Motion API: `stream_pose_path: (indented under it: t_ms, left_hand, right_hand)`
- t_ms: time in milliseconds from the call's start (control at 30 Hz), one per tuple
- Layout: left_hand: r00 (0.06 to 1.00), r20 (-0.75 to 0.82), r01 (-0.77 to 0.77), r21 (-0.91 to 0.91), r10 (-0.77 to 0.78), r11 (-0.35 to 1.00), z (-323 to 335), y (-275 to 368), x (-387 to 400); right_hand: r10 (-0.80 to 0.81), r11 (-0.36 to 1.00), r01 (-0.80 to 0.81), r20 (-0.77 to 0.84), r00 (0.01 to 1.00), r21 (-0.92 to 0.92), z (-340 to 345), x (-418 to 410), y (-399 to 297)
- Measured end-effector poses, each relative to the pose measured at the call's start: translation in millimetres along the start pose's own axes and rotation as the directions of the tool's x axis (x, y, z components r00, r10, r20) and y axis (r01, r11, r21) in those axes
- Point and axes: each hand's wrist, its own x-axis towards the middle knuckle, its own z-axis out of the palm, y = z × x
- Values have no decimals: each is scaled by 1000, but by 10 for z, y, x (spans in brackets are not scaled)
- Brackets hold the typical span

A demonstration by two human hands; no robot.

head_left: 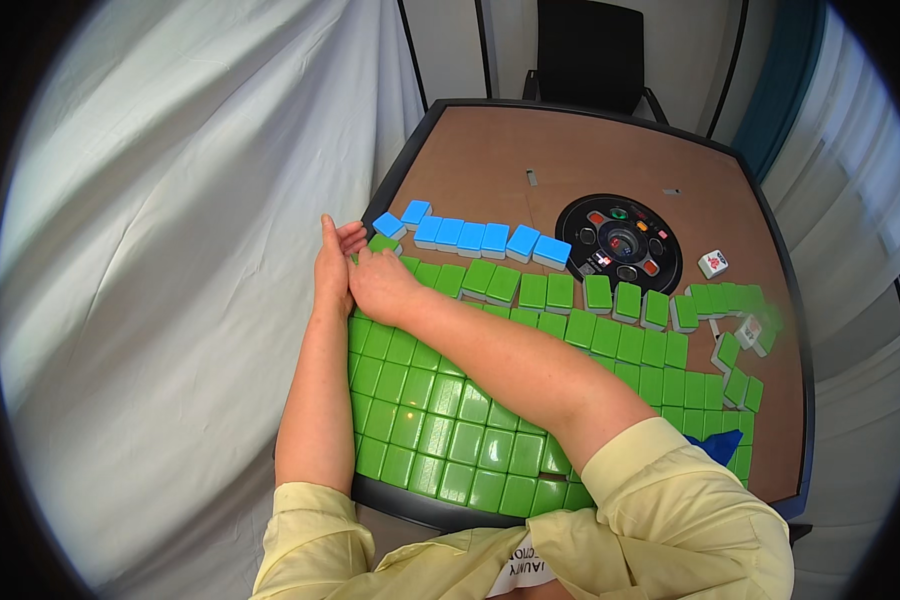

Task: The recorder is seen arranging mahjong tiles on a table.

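Observation:
Green-backed mahjong tiles [463, 442] lie packed face down in rows over the near part of the table. At the table's left edge, my left hand [334, 259] is held on its side along the ends of the rows, thumb up and fingers extended. My right forearm crosses over the tiles, and my right hand [381, 283] rests with bent fingers at the left end of the upper rows, beside my left hand. One green tile [384, 244] sits just beyond its fingertips. What lies under its fingers is hidden. Blue-backed tiles [471, 238] form an uneven line just beyond.
A round black console [619, 244] with coloured buttons is set in the brown tabletop [487, 150]. Two tiles show faces, one white tile [713, 264] right of the console. A dark blue cloth [718, 447] lies at the right. White drapery [180, 262] hangs along the left side.

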Motion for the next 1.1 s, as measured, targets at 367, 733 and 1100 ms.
stream_pose_path:
  t_ms: [367,733,1100]
  left_hand:
    - [1000,-10,28,-41,-29,999,32,-1,-2]
    - [999,21,29,-58,-28,998,89,-1,-36]
    - [999,22,45,-150,-42,988,35,20,-17]
  right_hand:
    - [13,999,-16,-69,998,-48,54,14,40]
    - [36,999,-39,-208,978,-11,84,14,120]
    - [349,737,-318,66,935,596,-113,79,217]
